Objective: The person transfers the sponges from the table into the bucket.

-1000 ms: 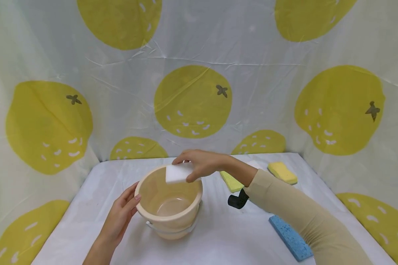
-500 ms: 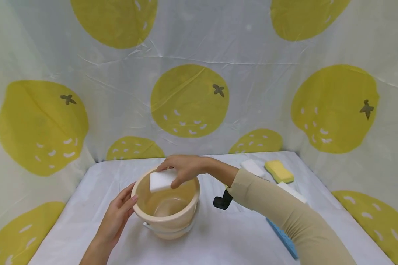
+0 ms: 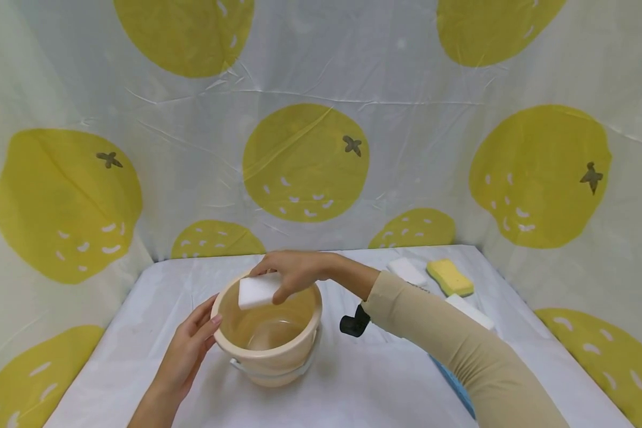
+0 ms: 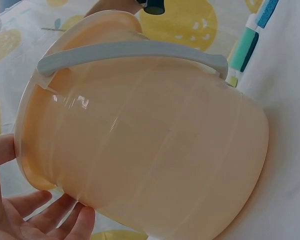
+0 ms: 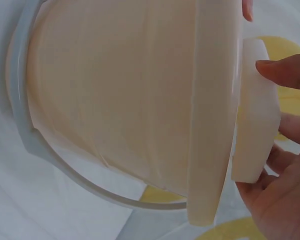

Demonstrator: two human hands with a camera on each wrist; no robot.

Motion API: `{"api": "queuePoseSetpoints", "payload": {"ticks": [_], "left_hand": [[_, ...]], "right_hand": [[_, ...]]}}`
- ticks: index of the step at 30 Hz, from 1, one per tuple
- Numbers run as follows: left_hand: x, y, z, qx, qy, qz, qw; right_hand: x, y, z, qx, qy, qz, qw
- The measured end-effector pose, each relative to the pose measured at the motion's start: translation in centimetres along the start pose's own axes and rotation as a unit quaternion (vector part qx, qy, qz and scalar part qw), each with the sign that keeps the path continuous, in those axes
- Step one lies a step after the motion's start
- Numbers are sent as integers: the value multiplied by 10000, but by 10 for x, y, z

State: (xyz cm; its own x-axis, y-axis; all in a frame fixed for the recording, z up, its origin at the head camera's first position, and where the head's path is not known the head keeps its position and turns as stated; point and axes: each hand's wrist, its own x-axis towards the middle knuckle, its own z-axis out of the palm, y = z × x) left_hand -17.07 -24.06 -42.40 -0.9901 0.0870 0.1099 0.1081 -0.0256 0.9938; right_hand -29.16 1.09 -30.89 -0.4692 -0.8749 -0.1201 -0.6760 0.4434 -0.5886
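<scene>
A cream plastic bucket (image 3: 278,356) with a pale grey handle (image 4: 135,50) stands upright at the table's middle. My left hand (image 3: 184,348) holds its left side, thumb at the rim and fingers against the outer wall. Over the bucket's mouth, my right hand (image 3: 296,272) grips a white sponge block (image 3: 258,291), thumb on one side and fingers on the other. Seen from the right wrist, the white block (image 5: 255,110) is right at the rim. Part of the bucket's far rim is hidden behind the right hand and the block.
At the back right lie a yellow sponge (image 3: 449,277) and a white block (image 3: 406,271). Another white block (image 3: 471,312) and a blue sponge (image 3: 452,383) are partly hidden by the right sleeve (image 3: 449,339). A lemon-print curtain (image 3: 305,160) surrounds the table.
My right hand has carried the white sponge block left and slightly down over the bucket's mouth, mostly in the first half second. The left hand keeps its hold. The head view has shifted slightly.
</scene>
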Motion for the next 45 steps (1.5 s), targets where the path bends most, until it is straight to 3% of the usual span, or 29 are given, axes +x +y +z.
{"api": "queuePoseSetpoints", "payload": {"ticks": [16,25,45], "left_hand": [[0,3,1,45,3,-66,10000],[-2,-1,-2,-18,-175,208,9996],[-2,-4,-2,10,-94,262,9996]], "right_hand": [[-6,8,-4,13,228,40,9997],[-27,16,-13,255,392,49,9989],[-66,36,-19,347,699,377,9962]]}}
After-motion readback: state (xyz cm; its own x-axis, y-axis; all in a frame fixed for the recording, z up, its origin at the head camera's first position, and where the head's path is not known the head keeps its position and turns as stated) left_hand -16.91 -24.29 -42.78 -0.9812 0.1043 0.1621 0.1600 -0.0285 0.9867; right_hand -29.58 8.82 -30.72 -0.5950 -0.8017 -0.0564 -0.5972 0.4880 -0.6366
